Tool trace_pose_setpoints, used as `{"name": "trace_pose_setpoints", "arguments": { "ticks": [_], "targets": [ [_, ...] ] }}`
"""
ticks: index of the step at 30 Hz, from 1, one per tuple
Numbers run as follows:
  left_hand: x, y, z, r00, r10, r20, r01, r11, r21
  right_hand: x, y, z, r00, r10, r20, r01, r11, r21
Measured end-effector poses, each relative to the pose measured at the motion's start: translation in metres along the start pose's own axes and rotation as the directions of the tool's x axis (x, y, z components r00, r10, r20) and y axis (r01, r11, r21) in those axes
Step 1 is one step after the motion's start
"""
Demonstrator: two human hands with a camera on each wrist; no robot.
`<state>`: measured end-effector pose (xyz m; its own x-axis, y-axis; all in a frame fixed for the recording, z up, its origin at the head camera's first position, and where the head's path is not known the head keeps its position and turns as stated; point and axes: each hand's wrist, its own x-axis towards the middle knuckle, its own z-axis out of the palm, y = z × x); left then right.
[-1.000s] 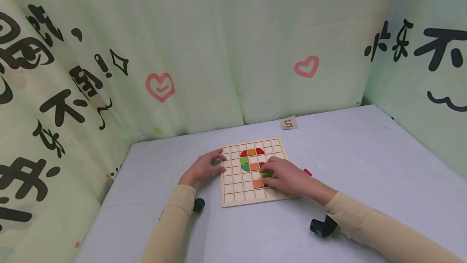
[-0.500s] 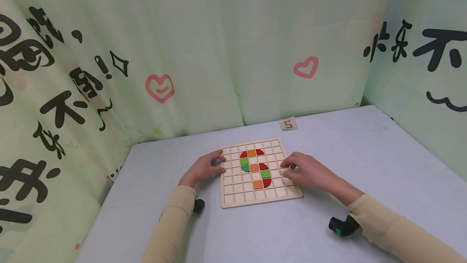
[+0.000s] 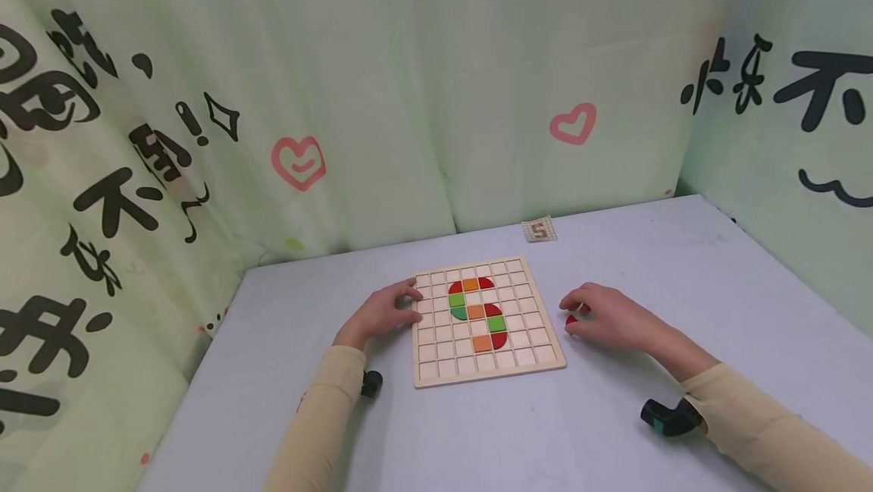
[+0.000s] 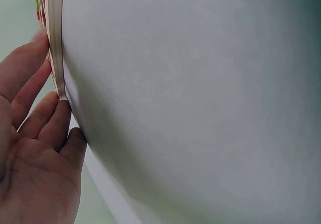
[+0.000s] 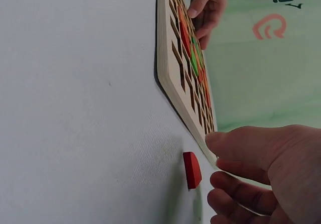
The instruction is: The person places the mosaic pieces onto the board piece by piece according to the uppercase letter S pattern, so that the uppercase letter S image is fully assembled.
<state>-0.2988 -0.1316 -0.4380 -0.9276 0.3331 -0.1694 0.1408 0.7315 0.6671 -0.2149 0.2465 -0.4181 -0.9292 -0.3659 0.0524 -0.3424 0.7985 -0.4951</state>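
A square wooden grid board (image 3: 436,359) lies on the table, with red, orange and green pieces (image 3: 475,312) set in its cells in an S-like shape. My left hand (image 3: 383,313) rests its fingertips against the board's left edge; in the left wrist view the fingers (image 4: 55,118) touch the side of the frame. To the right of the board, my right hand (image 3: 607,316) hovers with thumb and fingers apart around a loose red piece (image 3: 570,320). In the right wrist view that red piece (image 5: 192,170), curved on one side, lies on the table just beyond the fingertips.
A small card (image 3: 539,230) with an S-like figure on a grid lies near the table's back edge. The table (image 3: 477,439) has a pale cloth, and printed curtains (image 3: 423,98) stand behind and at both sides. Black cameras sit at both wrists.
My right hand has moved off the board to the right, to the loose red piece on the table. The green piece it was touching now shows in its cell. My left hand stays put.
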Motion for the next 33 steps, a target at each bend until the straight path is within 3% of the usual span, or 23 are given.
{"name": "trace_pose_setpoints", "arguments": {
  "ticks": [11,21,33],
  "targets": [
    [-0.0002,0.0004,0.0025,1.000,-0.010,0.001,0.010,1.000,-0.006,0.0022,0.0011,0.0061,0.996,0.047,0.074,-0.047,0.999,-0.001],
    [0.0002,0.0005,0.0018,1.000,-0.002,0.000,0.002,1.000,0.004,0.0046,-0.0025,0.0084,0.998,0.003,0.065,-0.002,1.000,-0.021],
    [-0.0005,0.0012,-0.0003,1.000,0.001,-0.002,-0.001,1.000,0.009,0.0069,-0.0016,0.0082,0.998,0.024,0.063,-0.022,1.000,-0.018]
  ]
}}
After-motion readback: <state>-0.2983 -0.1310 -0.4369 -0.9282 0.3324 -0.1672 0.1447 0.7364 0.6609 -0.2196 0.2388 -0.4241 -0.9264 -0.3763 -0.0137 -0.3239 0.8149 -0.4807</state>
